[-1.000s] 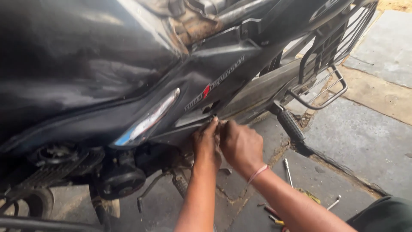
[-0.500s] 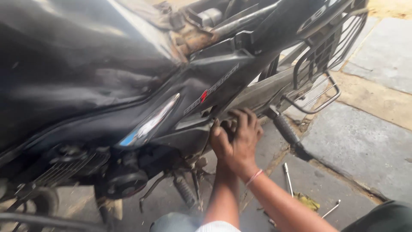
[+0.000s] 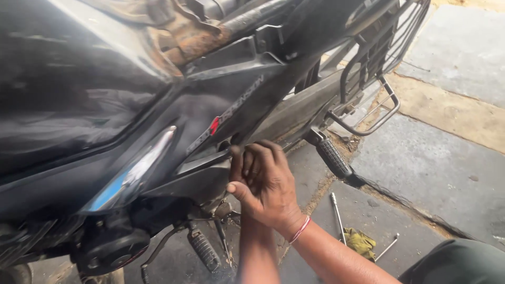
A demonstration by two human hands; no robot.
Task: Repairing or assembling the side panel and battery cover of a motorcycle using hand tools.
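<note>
Our right hand (image 3: 265, 181) curls on the lower edge of the motorcycle's black side panel (image 3: 210, 142), mid-frame; our left hand seems hidden behind it. If we pull hard, a plastic tab could snap.

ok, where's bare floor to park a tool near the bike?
Free: the grey slab right of the rear footpeg, and the paving behind the saree guard. Crowded: by the metal rods and yellow rag, and under the side panel, where both hands work.
</note>
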